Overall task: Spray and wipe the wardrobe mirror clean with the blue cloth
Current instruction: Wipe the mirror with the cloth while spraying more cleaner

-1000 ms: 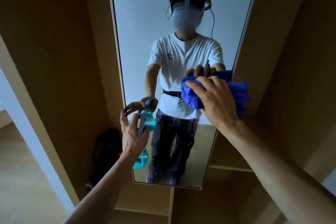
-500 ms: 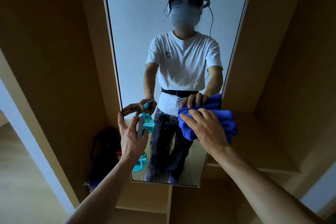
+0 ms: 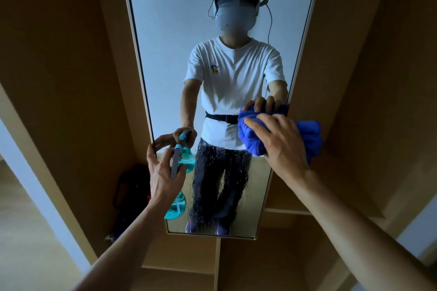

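Observation:
A tall narrow mirror (image 3: 175,49) is set in the wooden wardrobe, and its lower half is wet with droplets and runs. My right hand (image 3: 279,142) presses a bunched blue cloth (image 3: 312,137) against the glass at the mirror's right edge, fingers spread over it. My left hand (image 3: 163,172) grips a teal spray bottle (image 3: 176,208) by its neck near the mirror's left edge, with the grey trigger head pointing at the glass. The mirror reflects a person in a white T-shirt and both hands.
Wooden wardrobe panels (image 3: 71,78) flank the mirror on both sides. A dark bag (image 3: 132,194) sits low in the left compartment. A shelf (image 3: 290,211) runs to the right of the mirror's lower end, and a vertical divider (image 3: 217,264) stands below it.
My right hand first slid the cloth down the glass, then back up and rightwards to the mirror's right edge. My left hand stays in place with the bottle.

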Motion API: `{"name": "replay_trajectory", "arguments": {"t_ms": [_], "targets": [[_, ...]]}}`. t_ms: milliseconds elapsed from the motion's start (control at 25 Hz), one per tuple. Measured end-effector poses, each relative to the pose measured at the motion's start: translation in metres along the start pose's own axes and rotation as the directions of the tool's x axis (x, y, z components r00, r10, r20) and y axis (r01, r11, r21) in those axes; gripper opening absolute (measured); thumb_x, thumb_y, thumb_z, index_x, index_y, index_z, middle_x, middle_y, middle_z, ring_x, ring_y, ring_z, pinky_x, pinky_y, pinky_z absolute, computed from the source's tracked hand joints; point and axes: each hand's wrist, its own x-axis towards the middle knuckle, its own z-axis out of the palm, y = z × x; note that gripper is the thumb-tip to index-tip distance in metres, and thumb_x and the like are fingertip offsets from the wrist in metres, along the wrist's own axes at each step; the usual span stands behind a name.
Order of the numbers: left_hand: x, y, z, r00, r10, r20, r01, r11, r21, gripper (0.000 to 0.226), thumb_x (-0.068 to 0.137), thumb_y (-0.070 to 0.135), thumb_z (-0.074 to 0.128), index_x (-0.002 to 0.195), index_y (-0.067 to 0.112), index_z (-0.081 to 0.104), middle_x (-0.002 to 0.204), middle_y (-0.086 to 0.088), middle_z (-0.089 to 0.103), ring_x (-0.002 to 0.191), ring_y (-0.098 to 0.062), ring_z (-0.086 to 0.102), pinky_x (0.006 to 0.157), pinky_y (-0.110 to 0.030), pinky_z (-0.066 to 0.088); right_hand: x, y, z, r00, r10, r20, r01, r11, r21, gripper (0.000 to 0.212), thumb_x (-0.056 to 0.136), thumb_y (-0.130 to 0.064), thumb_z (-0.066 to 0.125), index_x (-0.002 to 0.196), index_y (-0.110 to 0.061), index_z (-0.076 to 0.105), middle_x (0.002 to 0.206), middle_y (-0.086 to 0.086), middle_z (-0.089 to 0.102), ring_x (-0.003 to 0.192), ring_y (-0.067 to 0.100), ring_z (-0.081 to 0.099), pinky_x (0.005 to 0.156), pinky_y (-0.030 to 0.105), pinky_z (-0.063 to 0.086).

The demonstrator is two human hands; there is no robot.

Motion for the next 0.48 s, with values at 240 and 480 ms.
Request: {"name": "replay_trajectory", "arguments": {"t_ms": [240, 480], "targets": [[0.002, -0.001, -0.006, 0.998, 0.070, -0.012, -0.070, 0.996, -0.050, 0.044, 0.083, 0.004, 0.069, 0.121, 0.024, 0.063, 0.160, -0.009, 0.020, 0.136, -0.041, 0.042, 0.101, -0.054, 0.050, -0.048, -0.013, 0.032, 0.991, -0.025, 0.130, 0.020, 0.999, 0.041, 0.076, 0.072, -0.005, 0.079, 0.142, -0.020, 0.053, 0.128, 0.008, 0.058, 0.112, 0.033, 0.054, 0.096, 0.048, 0.046], [0.003, -0.005, -0.009, 0.995, 0.098, -0.001, -0.097, 0.991, -0.093, 0.046, 0.083, 0.003, 0.072, 0.123, 0.024, 0.064, 0.159, -0.006, 0.022, 0.137, -0.040, 0.041, 0.104, -0.058, 0.048, -0.025, -0.015, 0.016, 0.963, 0.271, -0.013, -0.261, 0.938, 0.227, 0.073, 0.073, 0.004, 0.069, 0.141, -0.012, 0.051, 0.127, 0.010, 0.059, 0.110, 0.032, 0.056, 0.087, 0.045, 0.054]]}}
